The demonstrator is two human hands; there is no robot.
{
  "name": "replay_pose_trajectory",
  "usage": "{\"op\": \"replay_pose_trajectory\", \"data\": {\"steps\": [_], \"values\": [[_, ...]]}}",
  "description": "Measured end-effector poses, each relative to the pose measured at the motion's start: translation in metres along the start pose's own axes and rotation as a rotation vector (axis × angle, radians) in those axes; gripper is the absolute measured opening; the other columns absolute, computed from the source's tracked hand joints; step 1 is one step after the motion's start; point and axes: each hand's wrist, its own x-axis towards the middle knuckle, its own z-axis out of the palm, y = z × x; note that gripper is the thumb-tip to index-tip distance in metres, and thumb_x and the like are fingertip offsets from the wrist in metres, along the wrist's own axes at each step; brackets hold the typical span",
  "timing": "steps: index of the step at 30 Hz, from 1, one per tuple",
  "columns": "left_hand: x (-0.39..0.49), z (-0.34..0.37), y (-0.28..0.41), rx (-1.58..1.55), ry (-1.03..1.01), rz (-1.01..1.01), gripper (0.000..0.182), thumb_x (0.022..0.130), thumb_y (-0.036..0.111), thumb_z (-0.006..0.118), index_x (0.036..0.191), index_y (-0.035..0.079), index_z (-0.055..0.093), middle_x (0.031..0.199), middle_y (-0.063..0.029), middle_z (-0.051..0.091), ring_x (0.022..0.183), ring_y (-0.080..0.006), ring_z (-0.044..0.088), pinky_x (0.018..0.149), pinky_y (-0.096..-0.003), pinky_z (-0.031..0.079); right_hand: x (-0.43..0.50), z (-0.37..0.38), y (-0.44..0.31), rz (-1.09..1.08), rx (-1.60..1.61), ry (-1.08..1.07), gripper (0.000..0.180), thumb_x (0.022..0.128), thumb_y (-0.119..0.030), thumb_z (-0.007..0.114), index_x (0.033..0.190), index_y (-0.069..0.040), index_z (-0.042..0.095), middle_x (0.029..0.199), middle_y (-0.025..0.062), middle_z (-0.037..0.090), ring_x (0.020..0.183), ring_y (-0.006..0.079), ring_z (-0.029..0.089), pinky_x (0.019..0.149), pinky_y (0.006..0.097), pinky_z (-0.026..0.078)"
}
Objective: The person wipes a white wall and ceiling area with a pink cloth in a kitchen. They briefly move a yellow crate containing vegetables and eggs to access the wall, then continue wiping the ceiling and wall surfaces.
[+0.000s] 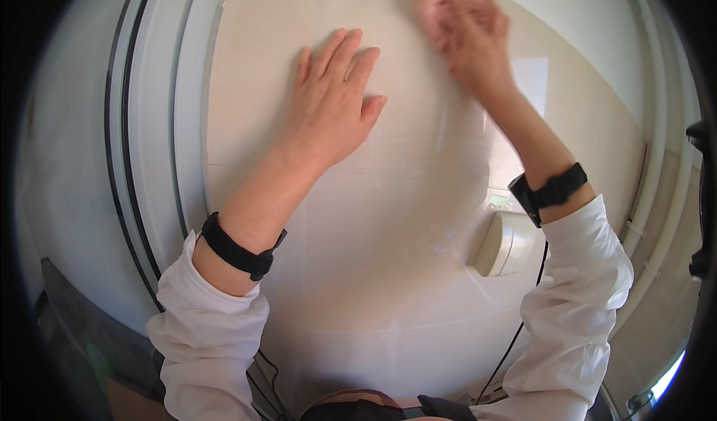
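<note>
Before me is a glossy beige tiled wall (364, 241). My left hand (336, 101) lies against the tiles with its fingers spread and holds nothing. Higher up and to the right, my right hand (476, 45) presses a crumpled pink cloth (434, 15) to the tiles. That hand and the cloth are blurred, so the cloth's folds are hard to make out. Each forearm wears a black strap, and both white sleeves are pushed up.
A cream plastic wall-mounted box (504, 244) sits below my right forearm, with a black cord (507, 351) nearby. Pale pipes (661, 213) run along the right. A grey metal frame (151, 113) borders the tiles on the left. White wall (582, 40) begins above the tiles.
</note>
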Motion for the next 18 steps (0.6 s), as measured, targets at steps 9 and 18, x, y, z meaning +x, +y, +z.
{"op": "replay_pose_trajectory", "data": {"steps": [9, 18], "values": [[0.007, -0.004, -0.003, 0.029, -0.031, -0.098, 0.051, 0.082, 0.024, 0.065, 0.128, 0.010, 0.049, 0.142, -0.0194, 0.034, 0.134, -0.0319, 0.028, 0.105, -0.0537, 0.021, 0.028, 0.022, 0.014, 0.208, 0.150, 0.029, 0.025, 0.077, 0.002, 0.058, 0.099, -0.005, 0.065, 0.111, 0.0113, 0.059, 0.097, 0.0307, 0.056, 0.080, 0.0372, 0.050], [0.009, -0.008, -0.015, 0.118, 0.003, -0.227, 0.055, 0.084, 0.028, 0.064, 0.133, 0.012, 0.045, 0.144, -0.0198, 0.032, 0.136, -0.0346, 0.025, 0.106, -0.0576, 0.019, 0.053, 0.026, -0.003, 0.118, -0.120, 0.021, 0.038, 0.088, -0.018, 0.054, 0.125, -0.008, 0.052, 0.126, 0.0229, 0.045, 0.114, 0.0387, 0.043, 0.091, 0.0488, 0.041]]}}
